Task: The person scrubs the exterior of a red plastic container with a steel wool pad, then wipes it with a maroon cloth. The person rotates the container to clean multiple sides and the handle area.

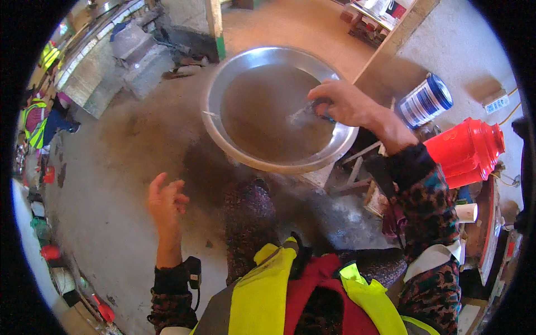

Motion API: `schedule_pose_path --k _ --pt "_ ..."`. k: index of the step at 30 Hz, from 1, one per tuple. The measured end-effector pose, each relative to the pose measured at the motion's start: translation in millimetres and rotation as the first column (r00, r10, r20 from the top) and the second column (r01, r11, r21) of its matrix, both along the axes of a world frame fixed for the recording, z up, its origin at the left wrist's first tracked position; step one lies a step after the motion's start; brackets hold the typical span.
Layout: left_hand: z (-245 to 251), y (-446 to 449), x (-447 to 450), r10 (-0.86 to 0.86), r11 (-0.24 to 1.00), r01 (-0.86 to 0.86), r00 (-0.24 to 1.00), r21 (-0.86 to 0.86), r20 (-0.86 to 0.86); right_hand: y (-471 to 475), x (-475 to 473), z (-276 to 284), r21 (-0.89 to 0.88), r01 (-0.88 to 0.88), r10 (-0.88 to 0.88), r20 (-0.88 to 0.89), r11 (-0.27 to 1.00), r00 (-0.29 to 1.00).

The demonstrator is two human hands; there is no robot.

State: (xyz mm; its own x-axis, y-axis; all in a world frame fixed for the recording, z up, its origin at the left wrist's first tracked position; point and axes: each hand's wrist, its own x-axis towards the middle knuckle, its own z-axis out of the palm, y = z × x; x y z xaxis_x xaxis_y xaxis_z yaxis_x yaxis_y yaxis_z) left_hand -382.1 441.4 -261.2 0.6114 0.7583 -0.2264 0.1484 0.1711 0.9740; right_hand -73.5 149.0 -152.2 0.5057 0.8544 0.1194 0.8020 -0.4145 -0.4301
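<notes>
A wide metal basin [211,125] stands before me, with brownish, murky contents [268,113], likely liquid, inside. Over its right side is my right hand [341,102], its fingers closed round a small dark item [322,104] that I cannot make out. A pale, blurred streak lies just left of those fingers, over the contents. My left hand [167,201] hangs in the air below and left of the basin, fingers apart and slightly curled, holding nothing. Both forearms wear dark patterned sleeves.
Right of the basin are a white and blue bucket [425,100], a red thermos flask [465,153] and a power strip [497,104] by the wall. Concrete blocks [140,54] lie at upper left. A person in a yellow vest [37,123] is at the far left. A wooden post [215,29] rises behind.
</notes>
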Motion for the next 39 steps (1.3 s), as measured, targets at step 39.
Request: schedule_pose_path --k 39 --pt "187.2 -452.9 261.3 -0.911 0.388 0.698 0.388 0.602 0.139 -260.6 -139.7 -76.8 0.802 0.583 -0.958 -0.052 0.127 0.281"
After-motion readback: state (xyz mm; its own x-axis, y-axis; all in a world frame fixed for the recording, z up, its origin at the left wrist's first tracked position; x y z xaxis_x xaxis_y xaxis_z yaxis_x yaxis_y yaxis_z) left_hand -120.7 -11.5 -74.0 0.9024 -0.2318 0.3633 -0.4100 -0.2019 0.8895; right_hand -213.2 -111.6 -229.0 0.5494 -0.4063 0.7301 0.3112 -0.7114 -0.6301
